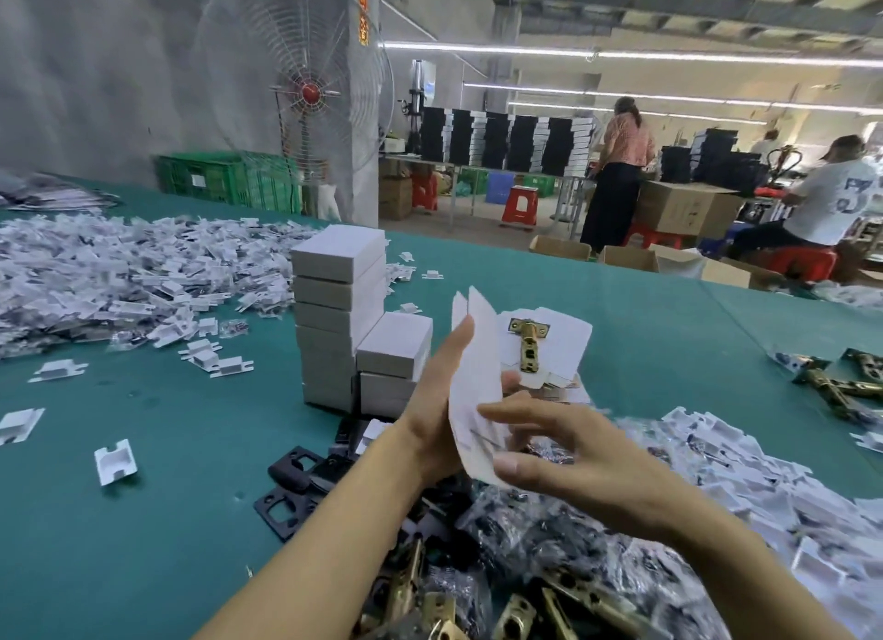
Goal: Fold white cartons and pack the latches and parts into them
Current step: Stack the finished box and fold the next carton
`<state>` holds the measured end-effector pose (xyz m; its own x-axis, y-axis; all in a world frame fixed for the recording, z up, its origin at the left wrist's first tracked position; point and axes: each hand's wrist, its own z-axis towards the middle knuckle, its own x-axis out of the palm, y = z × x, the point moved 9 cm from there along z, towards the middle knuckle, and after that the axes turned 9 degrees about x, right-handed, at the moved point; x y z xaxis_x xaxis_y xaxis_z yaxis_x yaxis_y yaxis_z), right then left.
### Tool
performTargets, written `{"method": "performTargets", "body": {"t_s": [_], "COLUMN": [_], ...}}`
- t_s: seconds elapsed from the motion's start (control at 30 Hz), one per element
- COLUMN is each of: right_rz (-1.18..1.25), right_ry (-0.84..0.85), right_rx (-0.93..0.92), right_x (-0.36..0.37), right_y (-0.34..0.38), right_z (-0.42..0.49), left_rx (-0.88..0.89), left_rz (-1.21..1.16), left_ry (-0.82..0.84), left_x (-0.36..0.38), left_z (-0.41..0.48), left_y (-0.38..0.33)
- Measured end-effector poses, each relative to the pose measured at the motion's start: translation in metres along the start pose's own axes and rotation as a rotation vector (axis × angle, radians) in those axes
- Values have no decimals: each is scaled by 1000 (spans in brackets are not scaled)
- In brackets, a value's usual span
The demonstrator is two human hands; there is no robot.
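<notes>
Held upright at frame centre: a flat white carton (473, 391), thin card, die-cut, with rounded flaps at the top. Pressed against its left face, the left hand (435, 400), fingers straight and released, gripping nothing. Pinched near its lower right edge by the right hand (573, 462), thumb and curled fingers grasping the card.

Probably caught at the opening of the blank into a tube. Best done by squeezing the long creases toward each other into a square section, then tucking the end flaps without crushing the corners. Worth keeping the straight palm as a backstop, given such thin, buckle-prone card.

Just behind, a low stack of blanks (564, 333), with a brass latch (528, 348) on top, shiny, tubular, ending in a flat faceplate. Left of centre, two stacks of finished boxes (334, 276), matte and square-edged. At upper left, a loose heap of white plastic parts (119, 267), small and winged. At lower centre, flat black plates (286, 496) and crinkled clear bags (549, 534). Along the bottom edge, more brass latches (516, 611). Beneath everything, a smooth green table (143, 520).
</notes>
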<state>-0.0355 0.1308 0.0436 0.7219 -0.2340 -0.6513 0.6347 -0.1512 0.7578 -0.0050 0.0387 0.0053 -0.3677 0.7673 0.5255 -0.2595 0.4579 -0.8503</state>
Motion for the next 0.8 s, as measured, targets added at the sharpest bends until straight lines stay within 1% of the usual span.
{"method": "performTargets", "body": {"t_s": [0.03, 0.07, 0.13, 0.2, 0.23, 0.33, 0.4, 0.47, 0.53, 0.6, 0.73, 0.8], "right_rz": [23, 57, 169, 303, 317, 238, 278, 348, 323, 298, 321, 320], "right_ry": [18, 12, -84, -190, -209, -207, -264, -359, -436, -495, -639, -656], "right_rx": [21, 31, 28, 27, 35, 40, 16, -32, -69, -94, -175, -159], "right_x": [-4, -9, -23, -34, -35, -26, -29, -38, -41, -42, -55, -56], "right_y": [0, 1, 4, 1, -2, -2, 2, 7, 13, 14, 22, 21], "right_z": [-5, -9, -16, -23, -25, -26, -24, -25, -27, -30, -40, -41], "left_rx": [33, 105, 281, 385, 429, 532, 598, 670, 701, 706, 744, 763], "left_rz": [90, 194, 477, 665, 713, 877, 1095, 1335, 1445, 1487, 1684, 1746], "left_ry": [-5, -8, 7, 10, -2, -72, -116, -122, -135, -172, -246, -210], "left_x": [0, 0, 3, 7, 5, -3, -3, 5, 8, 6, 7, 13], "left_z": [-4, -6, -12, -20, -23, -29, -33, -35, -35, -35, -38, -39], "left_y": [-2, -7, -18, -24, -26, -36, -43, -47, -47, -48, -54, -52]}}
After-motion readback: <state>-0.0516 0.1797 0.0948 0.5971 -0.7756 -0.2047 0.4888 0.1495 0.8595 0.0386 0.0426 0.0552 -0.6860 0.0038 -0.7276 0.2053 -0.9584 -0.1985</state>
